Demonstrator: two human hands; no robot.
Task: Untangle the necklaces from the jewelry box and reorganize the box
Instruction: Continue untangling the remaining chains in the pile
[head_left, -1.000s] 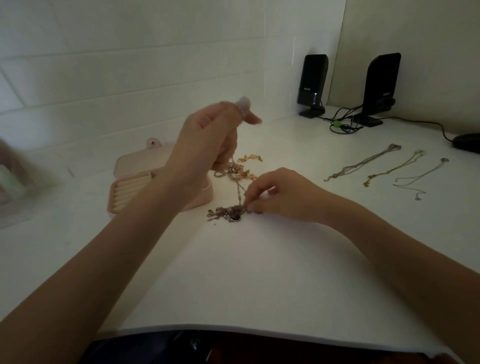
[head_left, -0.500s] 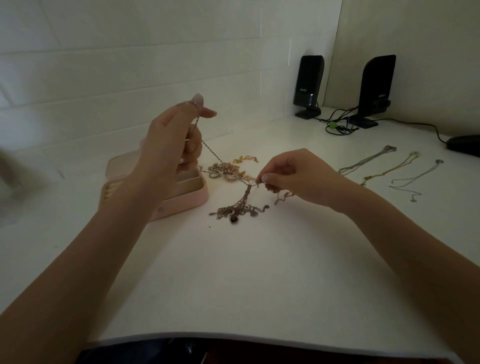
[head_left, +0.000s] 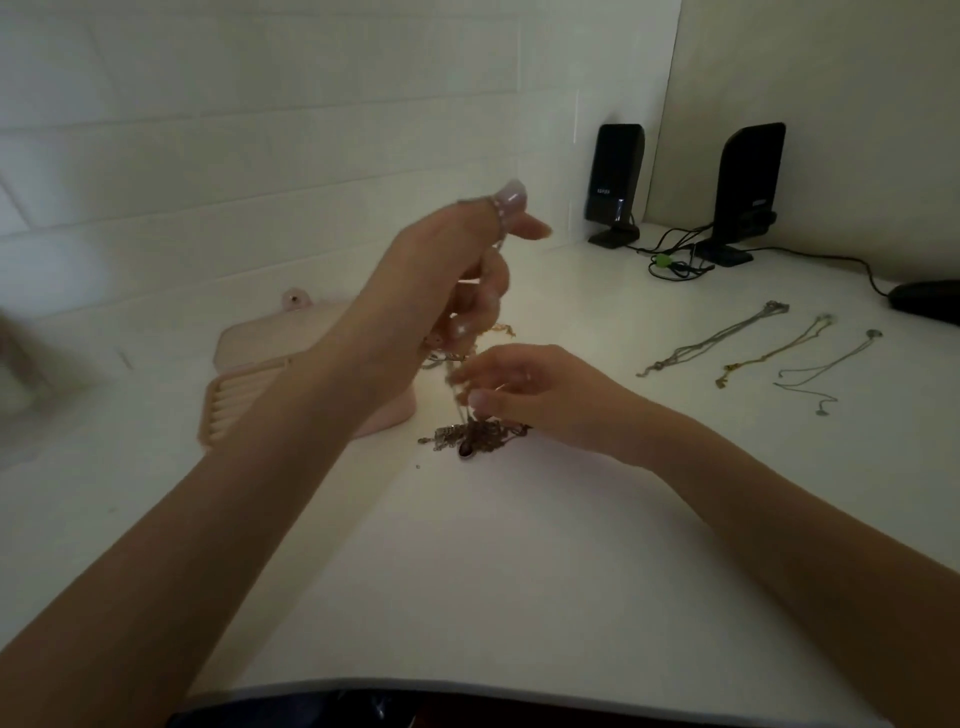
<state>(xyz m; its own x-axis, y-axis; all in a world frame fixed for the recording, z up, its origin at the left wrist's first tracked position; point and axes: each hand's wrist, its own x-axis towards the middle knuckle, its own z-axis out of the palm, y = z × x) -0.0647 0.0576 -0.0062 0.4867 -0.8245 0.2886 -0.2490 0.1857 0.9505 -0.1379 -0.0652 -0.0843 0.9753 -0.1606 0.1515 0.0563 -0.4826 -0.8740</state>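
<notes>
A tangled clump of necklaces (head_left: 470, 438) with a dark red stone lies on the white table in front of the open pink jewelry box (head_left: 249, 384). My left hand (head_left: 447, 270) is raised above the box and pinches one chain, which runs down to the clump. My right hand (head_left: 530, 397) hovers just over the clump, its fingertips pinching the same chain near the knot. More gold-toned chain (head_left: 501, 330) shows behind my left hand. Three untangled necklaces (head_left: 717, 338) lie laid out in a row on the right.
Two black speakers (head_left: 615, 182) with cables stand at the back right by the wall. A dark object (head_left: 927, 301) sits at the far right edge. A tiny loose bead (head_left: 418, 466) lies left of the clump. The table's front edge curves near me.
My left hand has moved right and higher with the chain. My right hand has come down and left, from beside the clump to just above it.
</notes>
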